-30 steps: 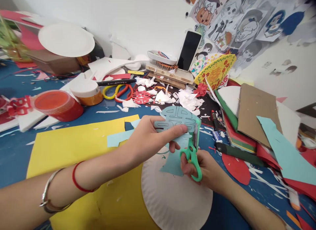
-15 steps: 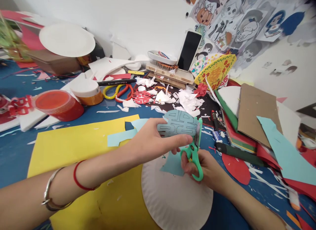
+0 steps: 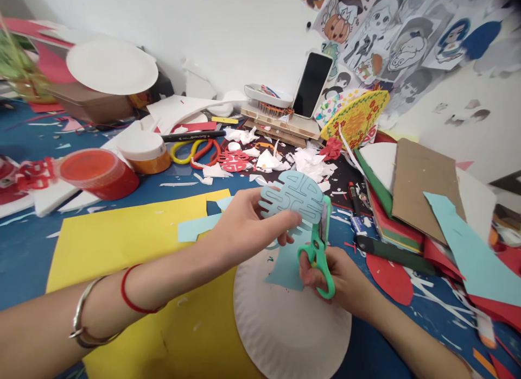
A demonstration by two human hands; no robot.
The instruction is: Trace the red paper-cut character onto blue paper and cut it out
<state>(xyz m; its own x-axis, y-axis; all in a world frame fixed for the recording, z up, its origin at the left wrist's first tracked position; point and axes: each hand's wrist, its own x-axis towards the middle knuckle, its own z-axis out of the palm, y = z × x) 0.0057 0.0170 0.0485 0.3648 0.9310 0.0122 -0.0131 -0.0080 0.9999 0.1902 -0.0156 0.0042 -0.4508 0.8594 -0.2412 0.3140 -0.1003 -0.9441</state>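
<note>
Between the thumb and fingers of my left hand (image 3: pixel 260 216) is a light blue paper cutout (image 3: pixel 296 193), rounded, with outlined strokes and slots cut along its left side. My right hand (image 3: pixel 336 278) has its fingers in the loops of green-handled scissors (image 3: pixel 319 254). Their blades stand upright at the cutout's right edge and look nearly closed; whether they touch the paper I cannot tell. Below both hands lies a white paper plate (image 3: pixel 293 335) with a blue paper scrap (image 3: pixel 287 267) on it. Under the plate is a yellow sheet (image 3: pixel 122 248).
Tubs of red (image 3: pixel 97 175) and orange clay (image 3: pixel 144 153) stand at left. Yellow-and-red scissors (image 3: pixel 195 152) lie among white scraps behind my hands. A phone (image 3: pixel 312 86) leans at the back. Stacked card (image 3: pixel 427 178) and a dark green pen (image 3: pixel 394 254) lie at right.
My left hand has tilted and turned the blue cutout, so its face shows more. The scissor blades have drawn closer together; my right hand stays in about the same place.
</note>
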